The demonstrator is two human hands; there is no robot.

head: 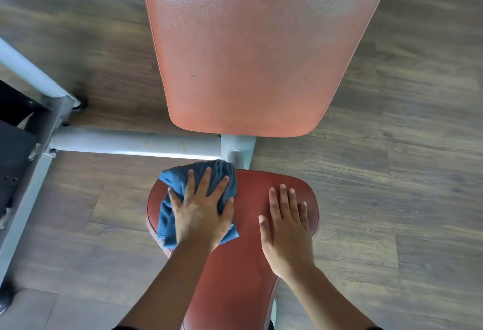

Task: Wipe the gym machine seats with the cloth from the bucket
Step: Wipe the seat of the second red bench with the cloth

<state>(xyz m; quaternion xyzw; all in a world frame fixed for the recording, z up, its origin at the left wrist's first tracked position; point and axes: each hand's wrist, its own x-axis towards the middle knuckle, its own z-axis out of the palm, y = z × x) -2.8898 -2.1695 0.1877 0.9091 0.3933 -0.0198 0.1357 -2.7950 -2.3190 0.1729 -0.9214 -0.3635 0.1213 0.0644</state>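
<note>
A dark red padded seat point(251, 225) lies low in the head view. A bunched blue cloth point(167, 214) covers its far left corner. My left hand point(201, 212) presses flat on the cloth with fingers spread and straight. My right hand point(287, 227) rests flat on the bare right side of the seat, fingers straight and together, holding nothing. Beyond the seat rises a large orange-red backrest pad point(251, 50). No bucket is in view.
A grey metal frame tube point(136, 144) runs left from a grey post point(237, 152) under the backrest to an upright frame point(36, 131). Black machine parts point(13, 152) stand at the left edge. Wood-look flooring point(405, 173) surrounds the bench.
</note>
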